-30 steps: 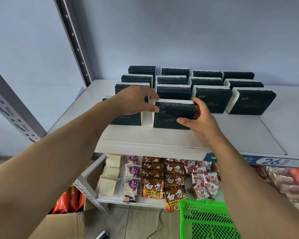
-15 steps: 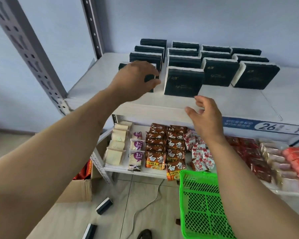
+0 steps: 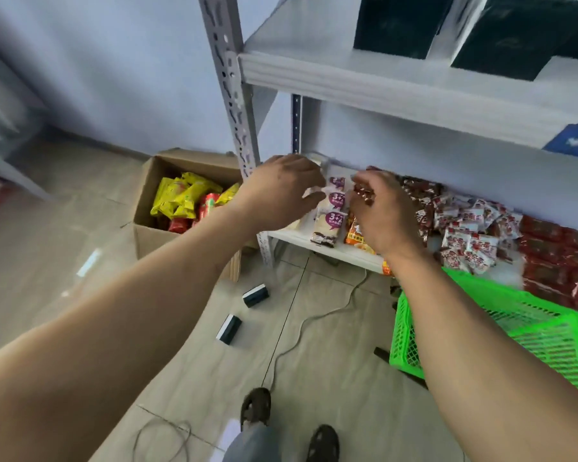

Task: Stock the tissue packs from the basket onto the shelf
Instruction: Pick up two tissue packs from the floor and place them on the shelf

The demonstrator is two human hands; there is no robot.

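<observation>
Both hands empty, left hand [image 3: 282,191] spread, right hand [image 3: 379,211] loosely curled, she should stoop for the two tissue packs [image 3: 255,295] on the floor beside the green basket [image 3: 481,328], one per grip.

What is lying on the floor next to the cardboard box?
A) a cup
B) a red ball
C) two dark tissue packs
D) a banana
C: two dark tissue packs with white edges lie on the tiled floor, in front of the cardboard box that holds snack bags.
</observation>
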